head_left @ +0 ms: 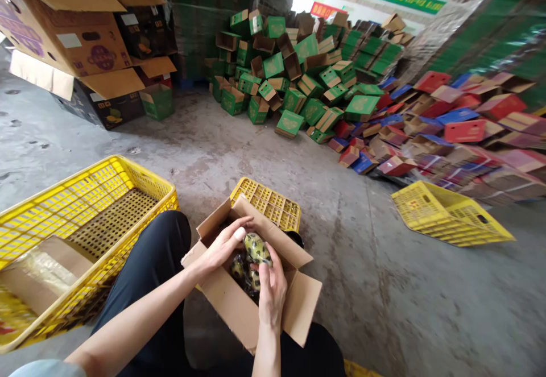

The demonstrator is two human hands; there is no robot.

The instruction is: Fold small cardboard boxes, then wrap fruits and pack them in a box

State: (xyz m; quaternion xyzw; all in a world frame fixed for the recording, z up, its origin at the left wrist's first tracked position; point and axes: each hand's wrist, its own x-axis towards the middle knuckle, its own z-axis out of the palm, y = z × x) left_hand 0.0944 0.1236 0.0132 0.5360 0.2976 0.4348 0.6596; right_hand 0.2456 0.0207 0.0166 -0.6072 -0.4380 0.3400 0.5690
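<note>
An open cardboard box (230,303) stands between my knees with its flaps folded out. Above its opening, a green-and-black mottled fruit (257,249), shiny as if wrapped in clear film, rests between the thumb and fingers of my right hand (272,286). My left hand (226,245) is over the box's left side, fingers stretched out and thumb close beside the fruit's upper end; whether it touches cannot be made out. Deeper in the box lie more mottled fruits (238,266), partly hidden by my hands.
A yellow crate (140,218) with a flattened cardboard piece (42,274) is at my left. Another yellow crate (273,203) sits behind the box; a tilted one (452,215) lies right. Heaped green cartons (290,121), red-blue cartons (464,131) and large boxes (81,30) stand farther back.
</note>
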